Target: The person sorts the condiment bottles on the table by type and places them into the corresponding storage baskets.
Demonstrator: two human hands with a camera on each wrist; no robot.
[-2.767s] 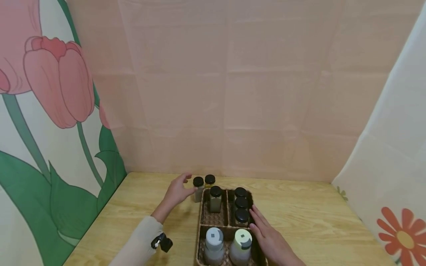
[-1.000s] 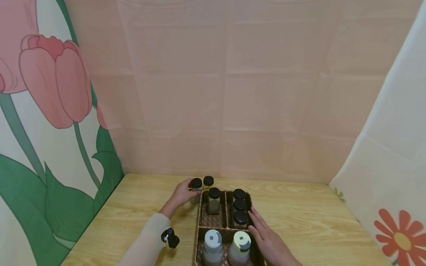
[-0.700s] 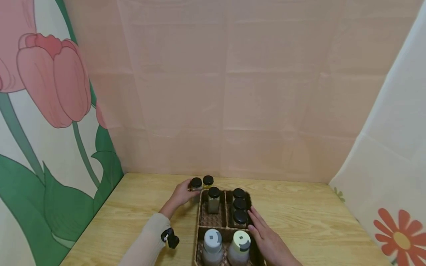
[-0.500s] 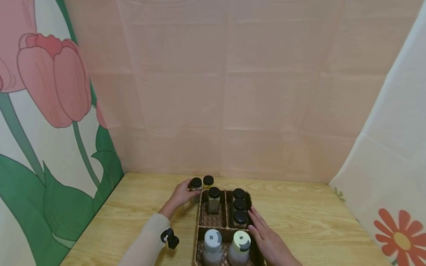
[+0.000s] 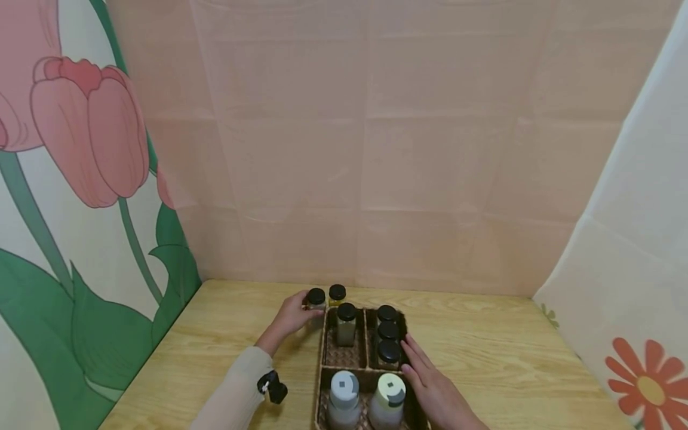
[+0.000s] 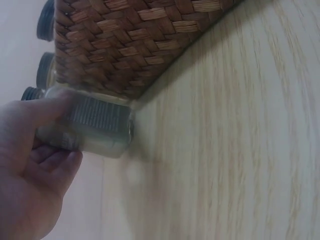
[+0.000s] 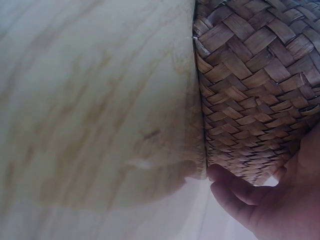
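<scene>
My left hand [image 5: 291, 315] grips a clear spice jar [image 6: 95, 122] with a black lid, thumb on one side and fingers on the other. The jar stands just outside the back left corner of a brown woven basket [image 5: 321, 346]; in the left wrist view its base is close to the tabletop, and I cannot tell if it touches. A second black-lidded jar [image 5: 337, 292] with yellowish contents is right behind. My right hand [image 5: 438, 385] rests along the basket's right side with nearly straight fingers, and in the right wrist view its fingertips meet the woven wall [image 7: 250, 100].
Inside the basket, one dark jar [image 5: 346, 325] occupies the back left compartment, and three black-lidded jars [image 5: 388, 330] line the back right one. Two bottles, one white-capped [image 5: 344, 388] and one pale-yellow-capped [image 5: 390, 391], stand in front. A pink cloth [image 5: 365, 149] hangs behind the wooden table [image 5: 484, 346].
My left hand, spread beside the jar at first, has moved right and closed round it. In the last second the jar has shifted very slightly left. My right hand stays against the basket.
</scene>
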